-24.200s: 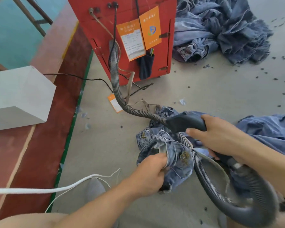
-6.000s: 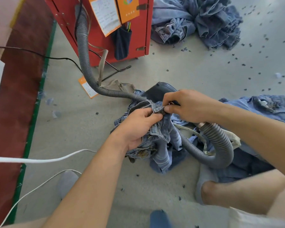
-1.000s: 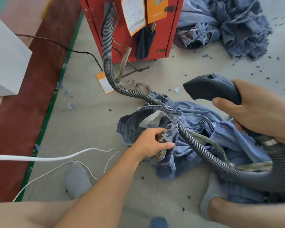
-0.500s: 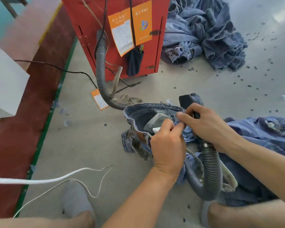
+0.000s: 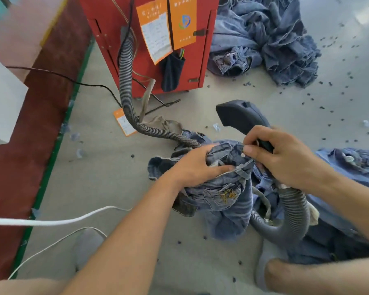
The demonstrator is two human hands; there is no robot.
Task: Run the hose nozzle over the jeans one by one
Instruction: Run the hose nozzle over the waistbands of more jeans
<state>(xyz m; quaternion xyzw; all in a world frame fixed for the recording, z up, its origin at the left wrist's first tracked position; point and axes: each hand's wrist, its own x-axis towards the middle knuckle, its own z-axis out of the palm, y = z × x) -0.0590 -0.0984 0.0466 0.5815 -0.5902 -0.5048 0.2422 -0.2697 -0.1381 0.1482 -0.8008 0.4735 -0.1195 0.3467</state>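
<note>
**Both hands bunching jeans by nozzle**

Left hand (image 5: 197, 167) is gripping bunched jeans (image 5: 222, 194) on the floor, w/ fingers curled in. Right hand (image 5: 285, 160) is pinching the waistband while its grip is wrapping the hose nozzle (image 5: 241, 117), just behind the jeans. Red machine (image 5: 149, 39) is standing well beyond.

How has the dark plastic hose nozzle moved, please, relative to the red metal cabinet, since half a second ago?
Yes. The dark plastic hose nozzle has lifted clear of the jeans, its head now nearer the red metal cabinet.
</note>
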